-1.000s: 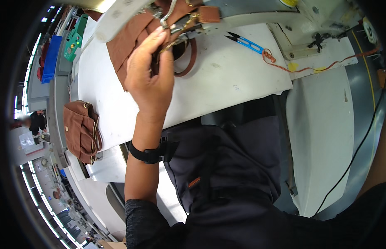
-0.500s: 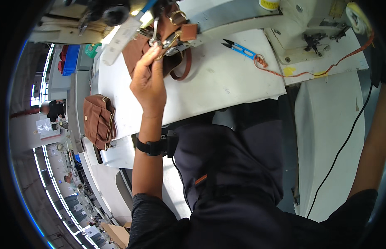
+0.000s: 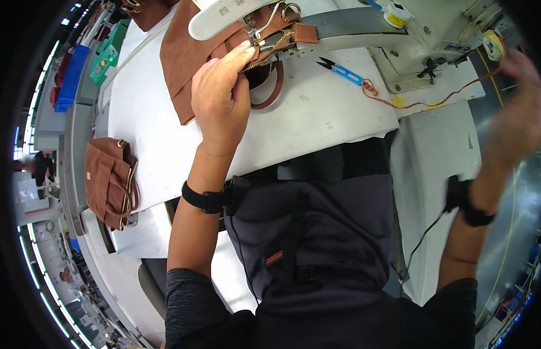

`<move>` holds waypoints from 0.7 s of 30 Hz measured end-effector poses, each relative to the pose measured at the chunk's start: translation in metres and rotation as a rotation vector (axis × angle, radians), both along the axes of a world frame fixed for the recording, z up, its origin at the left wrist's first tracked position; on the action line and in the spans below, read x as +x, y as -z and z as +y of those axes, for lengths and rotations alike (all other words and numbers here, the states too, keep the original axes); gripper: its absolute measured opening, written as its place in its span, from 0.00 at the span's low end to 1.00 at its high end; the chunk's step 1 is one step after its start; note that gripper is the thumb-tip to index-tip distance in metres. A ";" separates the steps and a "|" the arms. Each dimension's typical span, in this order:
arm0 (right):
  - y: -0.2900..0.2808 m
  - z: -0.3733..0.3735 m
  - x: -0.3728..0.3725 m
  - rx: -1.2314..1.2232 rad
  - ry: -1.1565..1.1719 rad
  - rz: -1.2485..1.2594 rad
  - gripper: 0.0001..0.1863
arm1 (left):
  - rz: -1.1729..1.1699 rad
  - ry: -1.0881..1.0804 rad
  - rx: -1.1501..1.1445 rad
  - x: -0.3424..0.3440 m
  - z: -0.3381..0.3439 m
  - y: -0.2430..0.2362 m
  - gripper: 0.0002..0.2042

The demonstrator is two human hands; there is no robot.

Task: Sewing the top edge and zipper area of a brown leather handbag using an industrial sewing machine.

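Resting left hand [image 3: 221, 99], fingers together, on likely soft, light bag [image 3: 203, 52] by sewing machine [image 3: 436, 35]; best gripping fabric; not telling blurred right hand's [image 3: 515, 116] grip

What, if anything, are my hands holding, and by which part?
Left hand: the brown bag, by its zippered edge near the sewing machine's foot. Right hand: blurred, cannot tell.

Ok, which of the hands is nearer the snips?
Left. The left hand is left of the snips; the right hand is farther off, to their right.
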State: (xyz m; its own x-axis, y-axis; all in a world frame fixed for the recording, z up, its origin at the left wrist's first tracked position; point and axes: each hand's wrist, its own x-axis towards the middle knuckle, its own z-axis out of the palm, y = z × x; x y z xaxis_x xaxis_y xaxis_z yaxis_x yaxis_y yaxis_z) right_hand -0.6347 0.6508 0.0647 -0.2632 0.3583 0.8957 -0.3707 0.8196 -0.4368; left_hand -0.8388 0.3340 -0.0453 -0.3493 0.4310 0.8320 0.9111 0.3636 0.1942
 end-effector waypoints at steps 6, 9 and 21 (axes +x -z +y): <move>0.051 -0.119 -0.106 -0.136 -0.342 -0.379 0.11 | 0.005 -0.015 0.013 -0.002 0.001 0.001 0.20; 0.044 -0.138 -0.132 -0.348 -0.461 -0.541 0.12 | -0.007 -0.024 0.003 -0.001 -0.001 0.002 0.20; 0.101 -0.147 -0.163 0.071 0.071 -0.280 0.08 | -0.030 -0.004 0.024 -0.003 -0.002 0.003 0.19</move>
